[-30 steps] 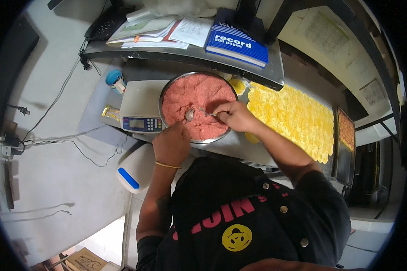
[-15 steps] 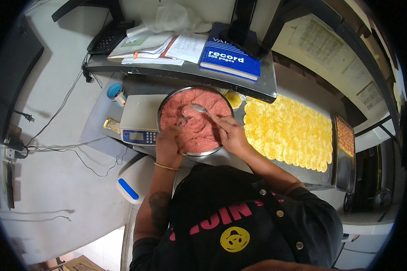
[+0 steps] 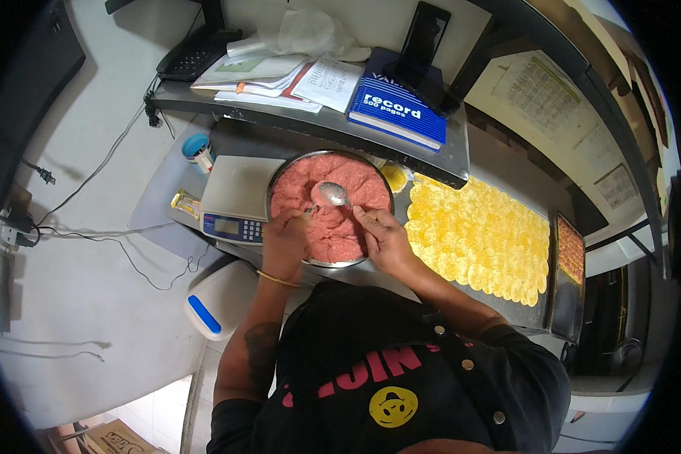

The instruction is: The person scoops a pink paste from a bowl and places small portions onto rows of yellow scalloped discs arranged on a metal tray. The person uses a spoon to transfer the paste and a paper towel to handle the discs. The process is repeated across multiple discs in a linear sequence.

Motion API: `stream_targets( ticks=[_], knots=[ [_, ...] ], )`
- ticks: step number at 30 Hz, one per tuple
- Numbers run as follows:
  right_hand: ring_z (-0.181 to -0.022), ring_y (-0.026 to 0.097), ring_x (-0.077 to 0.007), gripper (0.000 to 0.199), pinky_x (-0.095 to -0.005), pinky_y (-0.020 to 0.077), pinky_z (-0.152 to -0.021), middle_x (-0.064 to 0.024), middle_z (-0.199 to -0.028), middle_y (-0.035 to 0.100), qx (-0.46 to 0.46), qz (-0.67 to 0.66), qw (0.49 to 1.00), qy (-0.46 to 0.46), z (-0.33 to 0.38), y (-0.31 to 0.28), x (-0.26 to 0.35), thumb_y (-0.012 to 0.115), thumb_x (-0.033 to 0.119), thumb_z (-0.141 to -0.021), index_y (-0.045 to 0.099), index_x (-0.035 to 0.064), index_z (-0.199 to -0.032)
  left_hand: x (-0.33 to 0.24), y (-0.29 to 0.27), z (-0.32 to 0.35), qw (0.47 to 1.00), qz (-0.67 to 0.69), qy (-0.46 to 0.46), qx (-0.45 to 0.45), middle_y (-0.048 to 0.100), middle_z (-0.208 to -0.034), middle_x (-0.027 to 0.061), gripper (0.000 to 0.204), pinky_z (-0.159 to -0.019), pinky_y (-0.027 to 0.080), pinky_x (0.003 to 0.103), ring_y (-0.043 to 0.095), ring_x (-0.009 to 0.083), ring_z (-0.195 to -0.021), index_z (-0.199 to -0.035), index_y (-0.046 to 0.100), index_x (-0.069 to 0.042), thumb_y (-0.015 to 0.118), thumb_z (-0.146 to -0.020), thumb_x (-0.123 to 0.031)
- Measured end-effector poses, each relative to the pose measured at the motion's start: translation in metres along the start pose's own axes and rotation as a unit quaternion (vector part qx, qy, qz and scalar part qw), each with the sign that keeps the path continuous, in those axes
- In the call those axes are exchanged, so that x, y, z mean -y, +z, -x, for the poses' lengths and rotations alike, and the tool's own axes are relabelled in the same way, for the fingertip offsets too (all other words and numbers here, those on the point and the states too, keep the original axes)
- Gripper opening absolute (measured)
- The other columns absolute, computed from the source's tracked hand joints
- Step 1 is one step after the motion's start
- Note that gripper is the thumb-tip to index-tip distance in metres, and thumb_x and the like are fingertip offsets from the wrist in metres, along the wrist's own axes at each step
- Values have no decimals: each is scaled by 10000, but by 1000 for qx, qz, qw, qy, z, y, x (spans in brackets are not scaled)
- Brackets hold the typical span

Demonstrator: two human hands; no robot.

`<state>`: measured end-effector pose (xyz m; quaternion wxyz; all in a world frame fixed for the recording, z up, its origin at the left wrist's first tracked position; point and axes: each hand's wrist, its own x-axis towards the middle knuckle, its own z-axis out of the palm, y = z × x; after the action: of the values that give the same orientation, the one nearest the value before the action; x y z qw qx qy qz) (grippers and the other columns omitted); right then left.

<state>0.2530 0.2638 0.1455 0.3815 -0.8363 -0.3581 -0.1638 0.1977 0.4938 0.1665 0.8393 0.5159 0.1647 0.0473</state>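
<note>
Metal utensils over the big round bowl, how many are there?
2: a spoon in the right hand, over the pink mixture, and another utensil in the left hand, mostly hidden by that hand. More may be hidden.

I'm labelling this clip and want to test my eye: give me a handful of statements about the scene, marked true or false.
1. The right hand holds a metal spoon above the round metal bowl. True.
2. Both wrists are bare. False: a yellow band circles the wrist of the left hand.
3. The digital scale is to the left of the bowl. True.
4. The bowl is full of green leaves. False: it contains a pink minced mixture.
5. The blue hardbound book lies on the raised shelf. True.
6. White plates cover the surface right of the bowl. False: overlapping yellow rounds are spread there.
</note>
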Motion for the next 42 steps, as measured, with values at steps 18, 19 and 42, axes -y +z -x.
stream_targets(
  ticks=[18, 19, 42],
  knots=[
    [-855, 693, -420, 426, -434, 561, -795, -245, -954, 692, 31, -80, 994, 72, -30, -3, -9, 622, -37, -901, 734, 39, -1305, -10, 6, -25, 758, -582, 285, 78, 705, -850, 278, 217, -752, 563, 573, 697, 482, -785, -890, 662, -12, 563, -964, -190],
    [-852, 695, -423, 418, -433, 563, -796, -249, -964, 693, 28, -74, 994, 69, -29, -5, 1, 622, -40, -901, 740, 37, -1295, -11, 8, -30, 738, -608, 285, 67, 711, -862, 277, 218, -764, 566, 577, 703, 481, -808, -896, 666, -11, 551, -962, -184],
    [-900, 708, -449, 391, -493, 576, -829, -272, -997, 717, 53, 40, 993, 99, -10, -30, 42, 618, -7, -900, 751, 45, -1263, -26, -4, -17, 718, -603, 336, 85, 702, -786, 257, 178, -703, 575, 569, 714, 461, -751, -881, 671, -28, 581, -936, -171]
  ],
)
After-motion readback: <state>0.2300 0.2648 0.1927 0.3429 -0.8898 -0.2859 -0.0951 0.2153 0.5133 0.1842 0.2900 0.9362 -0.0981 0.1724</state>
